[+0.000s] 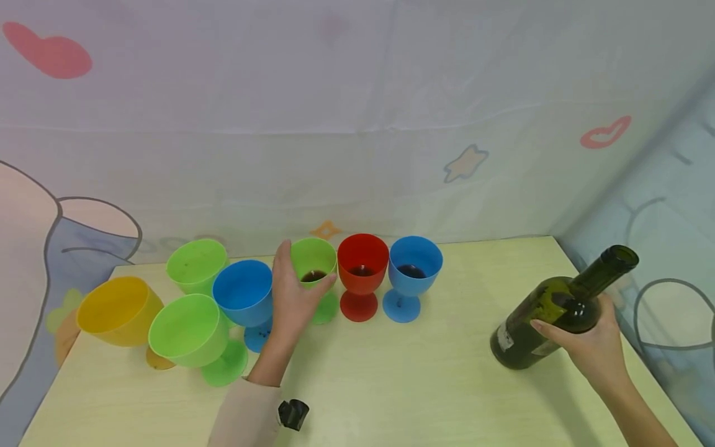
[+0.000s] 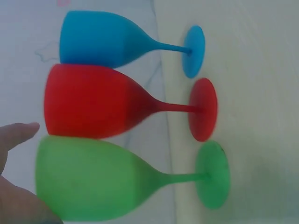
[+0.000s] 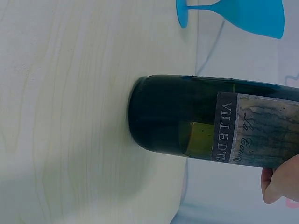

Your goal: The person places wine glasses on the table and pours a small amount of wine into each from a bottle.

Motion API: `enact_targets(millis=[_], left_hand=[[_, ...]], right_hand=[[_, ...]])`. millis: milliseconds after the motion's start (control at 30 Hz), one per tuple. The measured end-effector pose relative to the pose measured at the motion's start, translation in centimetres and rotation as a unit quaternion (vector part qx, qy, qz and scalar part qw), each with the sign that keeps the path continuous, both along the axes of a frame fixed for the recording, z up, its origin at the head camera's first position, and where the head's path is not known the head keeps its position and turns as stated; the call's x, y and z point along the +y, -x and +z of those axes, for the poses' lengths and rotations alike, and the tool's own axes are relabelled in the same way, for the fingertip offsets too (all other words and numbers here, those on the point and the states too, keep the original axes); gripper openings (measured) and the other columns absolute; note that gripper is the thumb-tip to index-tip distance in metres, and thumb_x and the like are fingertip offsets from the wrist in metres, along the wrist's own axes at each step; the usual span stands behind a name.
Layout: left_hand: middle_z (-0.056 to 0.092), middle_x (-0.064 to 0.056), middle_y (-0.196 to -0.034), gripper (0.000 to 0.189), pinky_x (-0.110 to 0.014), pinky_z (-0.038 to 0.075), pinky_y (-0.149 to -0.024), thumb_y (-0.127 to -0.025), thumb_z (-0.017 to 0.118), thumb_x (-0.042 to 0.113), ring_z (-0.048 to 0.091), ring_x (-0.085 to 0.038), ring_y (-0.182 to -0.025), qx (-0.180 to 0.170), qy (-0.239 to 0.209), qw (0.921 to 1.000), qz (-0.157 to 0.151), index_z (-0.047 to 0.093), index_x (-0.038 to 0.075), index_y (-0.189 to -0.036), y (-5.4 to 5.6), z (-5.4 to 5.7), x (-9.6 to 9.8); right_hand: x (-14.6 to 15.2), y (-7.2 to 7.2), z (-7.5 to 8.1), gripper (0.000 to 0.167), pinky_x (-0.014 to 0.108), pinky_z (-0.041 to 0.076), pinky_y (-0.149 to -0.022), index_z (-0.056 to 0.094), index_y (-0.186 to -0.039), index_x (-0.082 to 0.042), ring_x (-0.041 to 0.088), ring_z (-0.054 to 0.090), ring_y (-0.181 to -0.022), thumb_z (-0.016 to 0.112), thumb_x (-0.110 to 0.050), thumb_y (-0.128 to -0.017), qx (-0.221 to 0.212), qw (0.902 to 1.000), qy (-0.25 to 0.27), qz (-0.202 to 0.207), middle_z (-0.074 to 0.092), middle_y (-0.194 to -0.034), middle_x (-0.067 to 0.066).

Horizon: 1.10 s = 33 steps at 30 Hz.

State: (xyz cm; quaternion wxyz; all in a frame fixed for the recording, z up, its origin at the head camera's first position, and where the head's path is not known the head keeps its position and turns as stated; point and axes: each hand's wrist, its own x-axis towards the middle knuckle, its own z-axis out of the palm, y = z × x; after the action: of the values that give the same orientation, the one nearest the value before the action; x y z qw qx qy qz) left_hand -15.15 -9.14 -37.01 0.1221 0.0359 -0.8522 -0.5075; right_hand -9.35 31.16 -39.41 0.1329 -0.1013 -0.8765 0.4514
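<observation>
My left hand point(image 1: 297, 298) spans the bowl of a green goblet point(image 1: 314, 261) with dark liquid inside, thumb and fingers spread straight. In the left wrist view, the thumb shows beside that goblet's rim, apart from it; the other fingers' contact is hidden. A red goblet point(image 1: 363, 264) and a light-blue goblet point(image 1: 416, 267), both with dark liquid, stand in a row to its right. My right hand point(image 1: 594, 347) grips a dark green wine bottle point(image 1: 542, 316) around its body. Its label point(image 3: 261, 128) shows in the right wrist view. Whether its base touches the table cannot be told.
Left of my left hand stand a blue goblet point(image 1: 242, 288), two green goblets point(image 1: 195, 267) and a yellow goblet point(image 1: 120, 310), close together. The pale wooden table point(image 1: 402, 385) meets a printed cloth point(image 1: 357, 155) at the back. A black device point(image 1: 293, 414) sits at the left sleeve.
</observation>
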Motion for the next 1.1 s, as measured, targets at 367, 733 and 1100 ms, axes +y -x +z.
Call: enact_targets(millis=[367, 733, 1100], left_hand=[[0.020, -0.017, -0.146, 0.083, -0.055, 0.036, -0.094, -0.078, 0.071, 0.014, 0.017, -0.034, -0.133, 0.021, 0.013, 0.9997, -0.006, 0.021, 0.001, -0.142, -1.8, 2.3, 0.5], [0.031, -0.015, -0.141, 0.081, -0.055, 0.028, -0.099, -0.076, 0.074, 0.027, 0.024, -0.033, -0.129, -0.032, 0.044, 0.9984, -0.018, 0.029, 0.002, -0.140, -4.0, 4.8, -1.9], [0.019, -0.015, -0.148, 0.092, -0.059, 0.025, -0.099, -0.077, 0.072, 0.034, 0.018, -0.037, -0.133, -0.098, 0.056, 0.9935, -0.016, 0.016, 0.009, -0.146, -5.1, 6.1, -5.6]], right_hand=[[0.0, -0.1, -0.1, 0.078, 0.009, 0.034, -0.070, 0.026, -0.130, -0.006, -0.003, 0.039, -0.092, 0.078, -0.013, -0.072, -0.001, 1.0000, -0.008, -0.002, 0.039, -0.116, 0.004], [0.1, 0.1, -0.4, 0.075, 0.007, 0.035, -0.070, 0.028, -0.128, -0.011, -0.003, 0.040, -0.092, 0.078, -0.011, -0.071, 0.004, 1.0000, 0.002, -0.002, 0.039, -0.113, -0.003], [-0.1, 0.1, -0.1, 0.077, 0.007, 0.034, -0.070, 0.028, -0.129, -0.006, -0.004, 0.039, -0.092, 0.078, -0.013, -0.071, -0.001, 0.9999, -0.007, -0.009, 0.040, -0.114, 0.003]])
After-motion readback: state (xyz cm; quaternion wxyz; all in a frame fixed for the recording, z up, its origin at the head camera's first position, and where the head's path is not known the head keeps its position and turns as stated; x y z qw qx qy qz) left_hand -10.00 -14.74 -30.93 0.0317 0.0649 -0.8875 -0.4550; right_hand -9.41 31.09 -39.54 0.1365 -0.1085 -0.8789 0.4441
